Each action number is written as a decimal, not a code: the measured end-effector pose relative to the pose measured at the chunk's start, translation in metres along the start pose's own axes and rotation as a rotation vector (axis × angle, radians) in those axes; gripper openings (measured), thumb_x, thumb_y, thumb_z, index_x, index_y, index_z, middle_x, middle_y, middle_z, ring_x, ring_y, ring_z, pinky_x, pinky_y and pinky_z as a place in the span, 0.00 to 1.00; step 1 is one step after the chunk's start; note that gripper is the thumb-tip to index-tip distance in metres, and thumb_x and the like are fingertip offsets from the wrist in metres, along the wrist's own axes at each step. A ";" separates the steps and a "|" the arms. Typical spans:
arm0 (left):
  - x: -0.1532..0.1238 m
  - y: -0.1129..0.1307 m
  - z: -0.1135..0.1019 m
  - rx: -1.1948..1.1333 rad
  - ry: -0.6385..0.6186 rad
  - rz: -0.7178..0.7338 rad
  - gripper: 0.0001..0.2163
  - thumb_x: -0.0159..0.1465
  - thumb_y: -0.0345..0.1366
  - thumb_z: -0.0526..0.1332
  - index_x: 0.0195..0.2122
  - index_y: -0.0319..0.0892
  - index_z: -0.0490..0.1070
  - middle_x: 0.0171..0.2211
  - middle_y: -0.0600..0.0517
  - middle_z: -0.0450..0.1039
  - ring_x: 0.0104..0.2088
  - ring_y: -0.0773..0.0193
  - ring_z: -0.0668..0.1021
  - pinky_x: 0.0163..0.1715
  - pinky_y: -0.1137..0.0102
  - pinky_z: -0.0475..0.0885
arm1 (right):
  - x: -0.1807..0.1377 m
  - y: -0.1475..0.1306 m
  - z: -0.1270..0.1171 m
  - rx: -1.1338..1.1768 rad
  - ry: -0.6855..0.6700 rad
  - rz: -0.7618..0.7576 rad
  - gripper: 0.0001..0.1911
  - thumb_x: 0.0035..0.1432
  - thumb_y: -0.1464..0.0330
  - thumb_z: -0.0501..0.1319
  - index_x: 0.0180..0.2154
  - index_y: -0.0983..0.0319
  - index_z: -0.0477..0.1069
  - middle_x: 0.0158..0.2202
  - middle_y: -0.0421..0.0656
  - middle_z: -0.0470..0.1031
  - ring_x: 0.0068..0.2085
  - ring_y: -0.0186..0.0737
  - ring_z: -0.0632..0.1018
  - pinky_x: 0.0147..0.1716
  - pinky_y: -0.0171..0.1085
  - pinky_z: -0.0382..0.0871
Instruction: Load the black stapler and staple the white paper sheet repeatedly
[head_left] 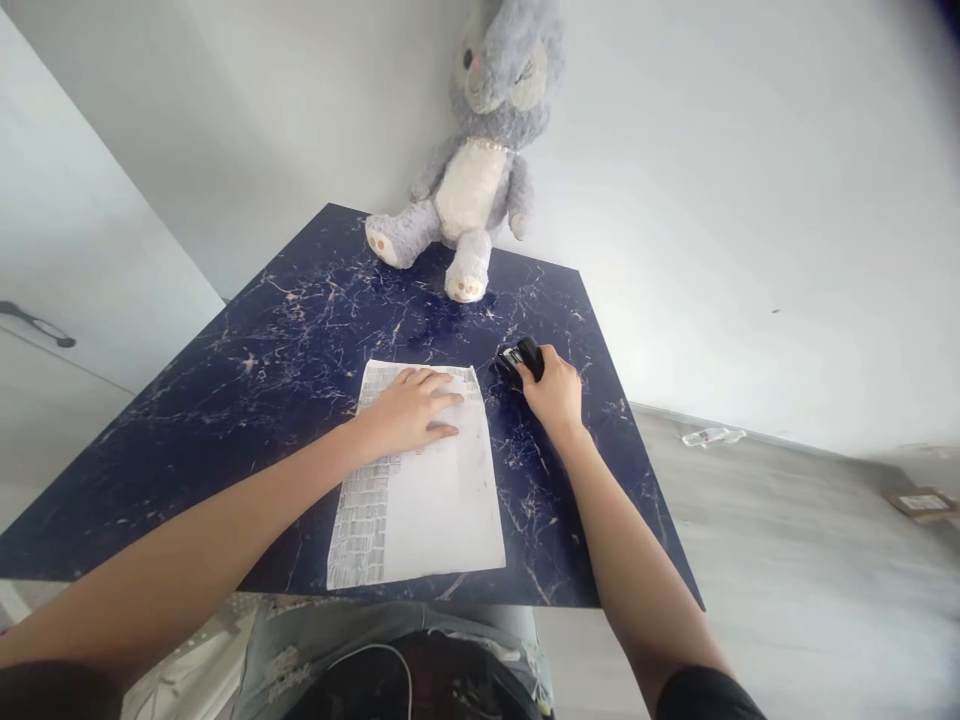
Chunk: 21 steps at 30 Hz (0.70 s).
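A sheet of white paper (442, 510) lies on the dark blue marbled table, with rows of grey pencil-like marks down its left side and along its top. My left hand (409, 410) rests flat on the upper part of the sheet, fingers spread, covering some of the marks. To the right of the paper, my right hand (553, 392) grips a small black hole punch (517, 358) with a light metal part in its middle. The punch is apart from the sheet, and my fingers and palm hide its near end.
A grey and white plush toy (472, 190) sits at the table's (300, 350) far edge against the wall. At left stands a white cabinet with a dark handle (37, 325). Clear plastic bottles (712, 436) and a brown box (921, 503) lie on the floor at right.
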<state>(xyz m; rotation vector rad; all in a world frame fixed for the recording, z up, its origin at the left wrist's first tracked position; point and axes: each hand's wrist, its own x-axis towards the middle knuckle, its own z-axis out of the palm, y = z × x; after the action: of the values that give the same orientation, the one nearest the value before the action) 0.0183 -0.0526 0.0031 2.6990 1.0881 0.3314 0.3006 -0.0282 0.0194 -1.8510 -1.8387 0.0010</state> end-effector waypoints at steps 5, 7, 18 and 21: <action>0.001 -0.006 0.004 -0.105 -0.030 0.003 0.41 0.61 0.61 0.68 0.71 0.47 0.62 0.73 0.39 0.57 0.72 0.38 0.61 0.71 0.42 0.46 | -0.015 -0.032 0.001 0.478 0.036 -0.072 0.15 0.65 0.56 0.62 0.45 0.60 0.73 0.37 0.43 0.80 0.36 0.46 0.78 0.38 0.40 0.70; 0.005 -0.010 0.006 -0.178 0.015 -0.055 0.45 0.58 0.59 0.71 0.71 0.45 0.58 0.70 0.37 0.63 0.68 0.37 0.67 0.71 0.41 0.49 | -0.022 -0.044 0.006 0.587 -0.011 -0.082 0.15 0.64 0.57 0.63 0.46 0.60 0.75 0.37 0.43 0.81 0.36 0.45 0.79 0.38 0.40 0.71; 0.015 -0.034 0.005 -0.543 0.141 -0.178 0.52 0.44 0.49 0.81 0.68 0.47 0.58 0.66 0.38 0.66 0.64 0.35 0.72 0.61 0.44 0.69 | -0.033 -0.050 0.031 0.596 -0.152 -0.431 0.20 0.59 0.67 0.70 0.54 0.56 0.78 0.47 0.46 0.83 0.45 0.49 0.81 0.50 0.48 0.76; 0.016 -0.035 0.004 -0.547 0.116 -0.146 0.51 0.44 0.49 0.81 0.67 0.48 0.60 0.66 0.40 0.66 0.64 0.36 0.72 0.61 0.46 0.70 | -0.034 -0.053 0.034 0.577 -0.190 -0.515 0.21 0.60 0.68 0.70 0.55 0.55 0.78 0.46 0.45 0.83 0.44 0.48 0.80 0.48 0.48 0.76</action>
<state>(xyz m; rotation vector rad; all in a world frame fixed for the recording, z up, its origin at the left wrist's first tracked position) 0.0073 -0.0172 -0.0084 2.1298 1.0323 0.6580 0.2366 -0.0512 -0.0024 -0.9904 -2.1081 0.4838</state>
